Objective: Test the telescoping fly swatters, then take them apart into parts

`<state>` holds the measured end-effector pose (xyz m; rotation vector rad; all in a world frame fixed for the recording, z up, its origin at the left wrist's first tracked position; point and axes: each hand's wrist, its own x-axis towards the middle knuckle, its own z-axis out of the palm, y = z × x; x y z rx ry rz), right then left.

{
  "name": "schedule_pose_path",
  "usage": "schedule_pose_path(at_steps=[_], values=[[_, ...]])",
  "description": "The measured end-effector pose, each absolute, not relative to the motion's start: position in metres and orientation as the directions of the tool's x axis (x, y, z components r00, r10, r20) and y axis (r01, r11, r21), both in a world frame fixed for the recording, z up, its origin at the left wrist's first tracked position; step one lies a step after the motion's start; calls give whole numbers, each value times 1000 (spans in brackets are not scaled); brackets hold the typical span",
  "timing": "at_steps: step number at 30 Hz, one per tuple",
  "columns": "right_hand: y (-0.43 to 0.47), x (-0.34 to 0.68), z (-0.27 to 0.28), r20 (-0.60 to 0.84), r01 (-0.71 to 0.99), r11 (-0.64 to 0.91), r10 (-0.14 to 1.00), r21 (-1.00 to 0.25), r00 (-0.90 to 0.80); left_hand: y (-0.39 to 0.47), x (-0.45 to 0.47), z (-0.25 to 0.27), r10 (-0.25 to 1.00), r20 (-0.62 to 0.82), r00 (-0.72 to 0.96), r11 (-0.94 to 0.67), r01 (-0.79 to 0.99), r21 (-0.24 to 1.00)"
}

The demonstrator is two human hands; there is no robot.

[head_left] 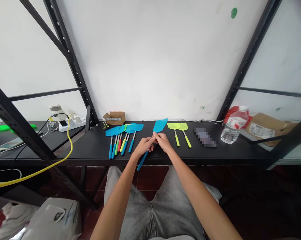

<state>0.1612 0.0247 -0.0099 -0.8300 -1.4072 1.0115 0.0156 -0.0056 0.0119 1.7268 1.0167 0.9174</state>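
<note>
Both hands grip a blue fly swatter (160, 125) just over the front of the black table. My left hand (144, 146) is closed around its shaft below the head. Right beside it, my right hand (161, 140) pinches the shaft near the base of the head; the fingers partly hide the shaft. The blue handle slants down to the left, past the table edge. To the left lie several fly swatters (125, 129) with mostly blue heads overlapping and blue, green, red and yellow handles. Two yellow-green fly swatters (177, 126) lie to the right.
A small open cardboard box (114, 118) and a yellow-black clip (105, 125) sit at the back left. Rightward are a blurred-out phone-like object (205, 137), a water bottle (234, 125) and a cardboard box (262, 128). A yellow cable (69, 141) hangs by the left shelf post.
</note>
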Motion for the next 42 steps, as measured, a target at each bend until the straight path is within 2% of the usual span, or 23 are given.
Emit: schedule_pose_path(at_steps=[7, 15, 24, 30, 42], values=[[21, 161, -6, 370, -76, 363, 914, -929, -166, -6, 17, 8, 922, 155, 356, -238, 203, 950], [24, 162, -9, 348, -76, 341, 926, -937, -145, -6, 19, 5, 919, 201, 340, -286, 224, 932], [33, 162, -16, 335, -117, 325, 939, -938, -75, -7, 19, 5, 916, 223, 334, -321, 278, 905], [34, 162, -15, 274, -219, 274, 961, -936, 33, -11, 19, 9, 911, 223, 347, -337, 312, 888], [35, 163, -12, 225, -366, 279, 957, -888, 184, -14, 18, 10, 897, 204, 393, -360, 380, 852]])
